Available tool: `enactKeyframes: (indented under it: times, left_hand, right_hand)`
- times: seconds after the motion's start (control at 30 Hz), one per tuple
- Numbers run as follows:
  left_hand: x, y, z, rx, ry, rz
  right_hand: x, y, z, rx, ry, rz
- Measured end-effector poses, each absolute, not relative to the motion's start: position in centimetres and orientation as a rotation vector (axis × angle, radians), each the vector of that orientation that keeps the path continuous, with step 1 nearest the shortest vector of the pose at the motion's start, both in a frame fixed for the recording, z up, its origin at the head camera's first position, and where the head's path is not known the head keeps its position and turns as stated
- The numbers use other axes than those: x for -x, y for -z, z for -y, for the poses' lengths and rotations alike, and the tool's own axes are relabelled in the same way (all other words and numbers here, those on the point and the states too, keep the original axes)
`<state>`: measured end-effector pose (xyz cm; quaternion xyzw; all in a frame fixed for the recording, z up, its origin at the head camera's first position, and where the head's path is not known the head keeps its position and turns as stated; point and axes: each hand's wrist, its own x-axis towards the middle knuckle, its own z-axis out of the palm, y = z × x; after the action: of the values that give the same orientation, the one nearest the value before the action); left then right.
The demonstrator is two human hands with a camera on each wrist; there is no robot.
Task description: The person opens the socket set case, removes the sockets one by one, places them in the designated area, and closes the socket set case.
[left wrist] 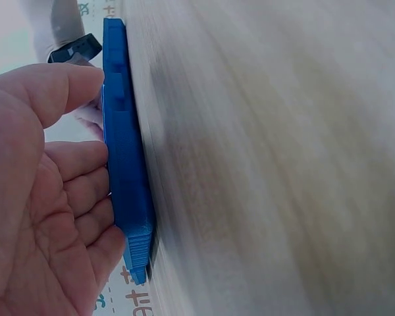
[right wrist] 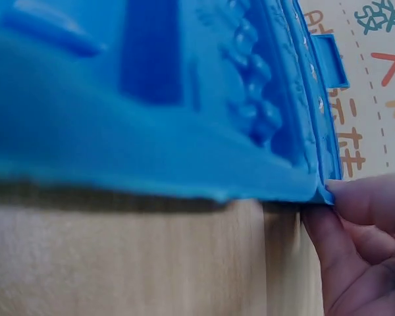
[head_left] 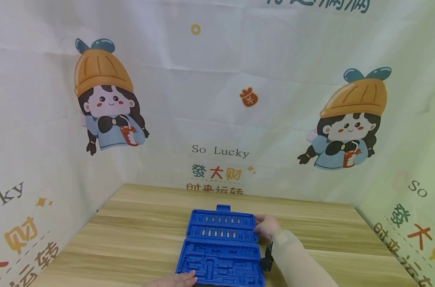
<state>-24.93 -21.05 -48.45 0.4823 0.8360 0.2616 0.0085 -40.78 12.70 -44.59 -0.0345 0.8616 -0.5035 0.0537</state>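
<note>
An unfolded blue plastic bit case (head_left: 217, 261) lies on the table, its lid half on the far side. Two rows of small metal screwdriver bits (head_left: 219, 234) sit in that far half; moulded recesses fill the near half. My right hand (head_left: 268, 226) pinches the right edge of the far half between thumb and finger, and the right wrist view shows this hand (right wrist: 365, 243) at the case's corner. At the near left corner my left hand (head_left: 174, 280) rests its fingers on the rim. The left wrist view shows these fingers (left wrist: 89, 197) lightly bent against the case's side.
A wooden table (head_left: 131, 231) carries the case. Printed cloth (head_left: 217, 119) hangs behind the table and along both sides. A black strap device (head_left: 267, 261) is on the right wrist, beside the case's near half. The case's latch tab (head_left: 223, 208) points toward the back.
</note>
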Motion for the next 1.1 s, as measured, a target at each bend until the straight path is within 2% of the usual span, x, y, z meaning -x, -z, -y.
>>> enactKeyframes:
  times: [0.27, 0.37, 0.47, 0.53, 0.67, 0.73, 0.8, 0.9, 1.1]
  left_hand:
    - [25.5, 48.6, 21.1, -1.721, -0.791, -2.574]
    - [25.7, 47.9, 20.8, -1.544, -0.747, -2.526]
    - [25.7, 47.0, 20.2, -1.126, -0.889, -2.393]
    - [25.7, 46.5, 19.7, -0.991, -0.859, -2.393]
    - [26.4, 45.3, 19.1, -1.249, -0.582, -2.585]
    - [26.8, 44.6, 19.0, -1.267, -0.492, -2.702]
    - [27.4, 44.2, 18.9, -1.179, -0.518, -2.764]
    - [28.5, 44.2, 18.7, -0.896, -0.577, -2.776]
    - [30.9, 45.1, 18.5, -0.773, -0.515, -2.726]
  right_hand:
    - [40.0, 44.6, -12.7, -0.013, 1.560, -2.569]
    - [39.6, 44.3, -12.5, -0.017, 1.557, -2.533]
    - [39.4, 44.3, -12.4, 0.014, 1.549, -2.524]
    - [39.4, 44.4, -12.4, 0.028, 1.537, -2.529]
    - [39.7, 44.5, -12.4, 0.021, 1.510, -2.531]
    - [39.8, 44.6, -12.4, 0.014, 1.504, -2.535]
    - [39.8, 44.6, -12.4, 0.001, 1.503, -2.535]
    - [39.5, 44.6, -12.5, -0.004, 1.502, -2.543]
    - [39.1, 44.5, -12.4, 0.008, 1.516, -2.546]
